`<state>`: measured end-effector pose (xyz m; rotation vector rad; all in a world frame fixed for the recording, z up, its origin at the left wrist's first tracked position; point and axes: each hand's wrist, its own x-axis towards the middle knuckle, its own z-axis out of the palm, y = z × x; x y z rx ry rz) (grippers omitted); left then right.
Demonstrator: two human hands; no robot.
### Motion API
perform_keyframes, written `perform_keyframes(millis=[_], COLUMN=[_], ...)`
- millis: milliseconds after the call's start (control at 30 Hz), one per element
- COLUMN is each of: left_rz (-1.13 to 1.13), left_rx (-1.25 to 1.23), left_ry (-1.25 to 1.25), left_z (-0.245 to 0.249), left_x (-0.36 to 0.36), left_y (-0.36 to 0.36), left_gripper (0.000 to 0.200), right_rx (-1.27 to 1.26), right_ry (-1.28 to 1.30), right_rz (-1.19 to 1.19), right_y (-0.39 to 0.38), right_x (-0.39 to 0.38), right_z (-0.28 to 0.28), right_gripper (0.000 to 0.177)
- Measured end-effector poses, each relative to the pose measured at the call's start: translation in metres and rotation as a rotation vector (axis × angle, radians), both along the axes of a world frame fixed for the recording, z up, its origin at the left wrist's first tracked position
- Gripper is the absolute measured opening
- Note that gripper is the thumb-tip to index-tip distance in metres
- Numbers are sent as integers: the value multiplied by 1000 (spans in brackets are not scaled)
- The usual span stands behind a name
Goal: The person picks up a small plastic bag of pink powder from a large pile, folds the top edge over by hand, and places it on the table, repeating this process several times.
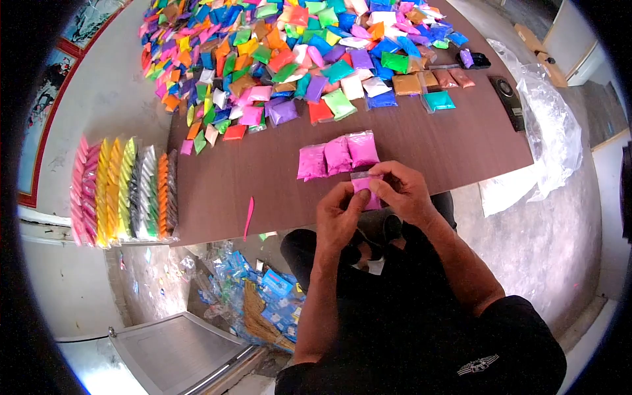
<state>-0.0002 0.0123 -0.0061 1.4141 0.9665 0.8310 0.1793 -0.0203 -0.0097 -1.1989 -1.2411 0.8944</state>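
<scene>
Between my two hands, at the table's front edge, is a small clear packet of pink material [370, 201]. My left hand [340, 209] pinches its left side, thumb on the front. The fingers of my right hand [403, 191] close on its upper right, near the clear top strip. Just beyond my hands three similar pink packets [338, 155] lie side by side, slightly overlapping, on the brown table [250, 164]. A pink plastic knife-like tool [249, 218] lies to the left, near the front edge.
A large heap of colourful packets [283, 59] covers the table's far side. Twisted coloured sticks in clear wrap [125, 191] stand at the left. A black device [507, 102] lies at the right edge, beside clear plastic sheeting [550, 125]. Below are a broom [260, 313] and plastic wrappers [276, 283].
</scene>
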Motion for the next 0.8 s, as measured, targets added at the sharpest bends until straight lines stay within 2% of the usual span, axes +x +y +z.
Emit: perform_keyframes(millis=[233, 300, 400, 500, 567, 600, 733, 800], left_rz=[3, 2, -20, 21, 75, 74, 61, 57], left_rx=[-3, 0, -5, -13, -57, -57, -33, -34], left_ry=[-28, -48, -26, -66, -155, -154, -110, -65], left_z=[10, 12, 5, 0, -3, -3, 9, 12], left_x=[4, 5, 3, 0, -3, -3, 2, 2], left_y=[-3, -3, -1, -1, 1, 1, 0, 1], left_gripper=[20, 21, 22, 20, 20, 20, 23, 25], right_rx=[-24, -51, -35, -43, -64, -85, -79, 0], right_ry=[-33, 90, 14, 121, 54, -12, 35, 34], right_rz=[-24, -45, -51, -8, 35, 79, 49, -9], right_y=[-1, -1, 0, 0, 0, 0, -1, 1], right_x=[-1, -2, -1, -5, 0, 1, 0, -1], right_z=[-5, -12, -11, -1, -2, -3, -12, -14], right_gripper=[18, 18, 19, 19, 20, 20, 19, 19])
